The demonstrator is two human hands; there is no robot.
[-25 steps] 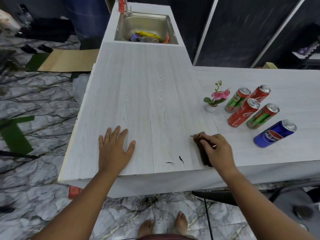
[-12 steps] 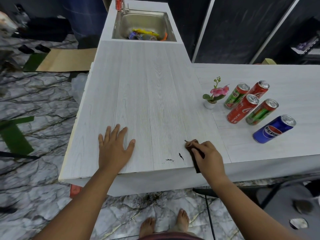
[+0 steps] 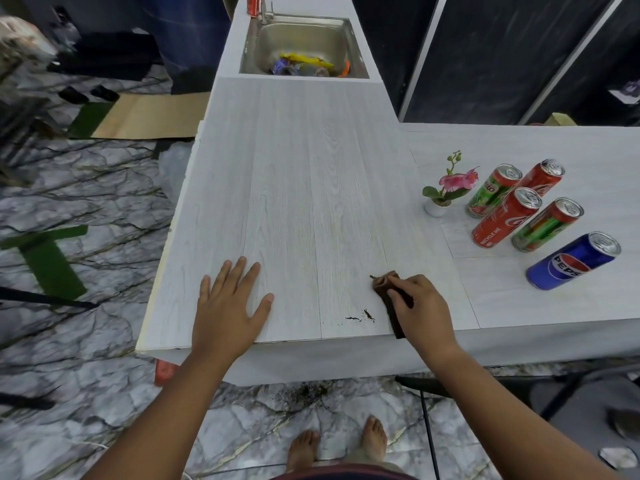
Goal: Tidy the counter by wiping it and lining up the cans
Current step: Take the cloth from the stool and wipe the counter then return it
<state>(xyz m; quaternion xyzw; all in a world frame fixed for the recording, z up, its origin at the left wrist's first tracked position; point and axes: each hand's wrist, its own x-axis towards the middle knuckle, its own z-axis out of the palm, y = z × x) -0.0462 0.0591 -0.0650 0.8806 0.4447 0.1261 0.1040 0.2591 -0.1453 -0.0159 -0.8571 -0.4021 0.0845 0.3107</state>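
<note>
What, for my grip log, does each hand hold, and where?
The right hand grips the brown cloth, curled over its right side. The left hand lies flat on the counter, holding nothing.

Single head-worn view, wide-angle, pitched steeply down and forward. Sits close above the left hand [image 3: 228, 306] and right hand [image 3: 420, 311] at the counter's [image 3: 311, 185] near edge. Sink [image 3: 298, 39] lies far ahead of the hands, cans [image 3: 504, 220] out beyond the right hand, and bare feet [image 3: 303, 448] below the wrists.
</note>
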